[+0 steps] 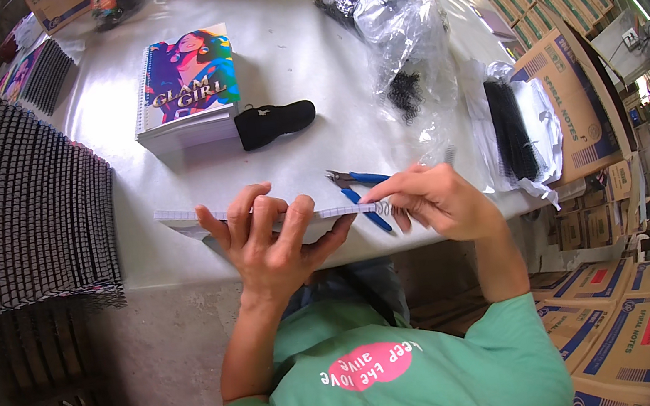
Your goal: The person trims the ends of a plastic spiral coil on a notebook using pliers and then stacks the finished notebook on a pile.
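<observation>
Head view: from where I stand, the left hand (264, 241), fingers spread, steadies a page block (327, 214) by the table's (144, 255) near edge; its closure I cannot tell. Right hand (438, 199) narrowly pinches a spiral coil (393, 209) at the block's right end. Judged light; pages flexible, coil springy, bendable. Grip the block flat, the coil lightly.

Matt paper notebook (332, 212), glossy plastic bag (407, 12), metal-tipped cutters (342, 179), matt cardboard box (561, 86)

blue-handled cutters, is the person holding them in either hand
No, the blue-handled cutters lie on the white table, and the right hand is at a spiral coil.
</observation>
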### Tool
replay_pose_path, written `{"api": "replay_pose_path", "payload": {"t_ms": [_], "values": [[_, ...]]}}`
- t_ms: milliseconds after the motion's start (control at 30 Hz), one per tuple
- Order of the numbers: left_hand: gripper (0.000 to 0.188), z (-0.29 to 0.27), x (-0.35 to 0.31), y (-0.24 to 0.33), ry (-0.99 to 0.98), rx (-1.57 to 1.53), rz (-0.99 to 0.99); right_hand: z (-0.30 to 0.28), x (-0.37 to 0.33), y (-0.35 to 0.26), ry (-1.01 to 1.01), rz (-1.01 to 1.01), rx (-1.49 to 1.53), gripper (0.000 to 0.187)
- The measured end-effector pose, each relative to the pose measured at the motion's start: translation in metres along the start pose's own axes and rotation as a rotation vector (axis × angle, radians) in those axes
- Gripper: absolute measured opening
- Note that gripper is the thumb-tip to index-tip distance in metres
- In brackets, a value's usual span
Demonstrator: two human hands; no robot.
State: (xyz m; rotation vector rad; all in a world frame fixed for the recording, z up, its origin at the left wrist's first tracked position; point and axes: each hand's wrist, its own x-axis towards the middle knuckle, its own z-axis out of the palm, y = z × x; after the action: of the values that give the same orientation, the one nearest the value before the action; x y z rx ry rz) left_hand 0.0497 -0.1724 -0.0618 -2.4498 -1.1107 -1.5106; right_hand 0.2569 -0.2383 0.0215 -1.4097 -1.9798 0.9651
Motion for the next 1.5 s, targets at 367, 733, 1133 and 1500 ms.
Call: {"api": "replay_pose_path", "payload": {"t_ms": [367, 733, 1133, 1500], "values": [[0.035, -0.021, -0.003, -0.021, -0.018, -0.124, 0.04, 0.045, 0.141, 0.113, 0.283, -0.198, -0.855, 0.054], [0.044, -0.015, -0.006, -0.015, 0.026, -0.087, -0.052, 0.015, 0.055, 0.049, -0.116, -0.592, 0.588, 0.025], [0.075, -0.019, -0.004, -0.019, -0.041, -0.238, -0.12, 0.013, 0.071, 0.02, -0.129, -0.758, 0.538, 0.026], [0.069, -0.051, 0.015, -0.062, -0.006, 0.002, -0.214, 0.028, 0.093, 0.013, 0.005, -0.727, 0.765, 0.037]]}}
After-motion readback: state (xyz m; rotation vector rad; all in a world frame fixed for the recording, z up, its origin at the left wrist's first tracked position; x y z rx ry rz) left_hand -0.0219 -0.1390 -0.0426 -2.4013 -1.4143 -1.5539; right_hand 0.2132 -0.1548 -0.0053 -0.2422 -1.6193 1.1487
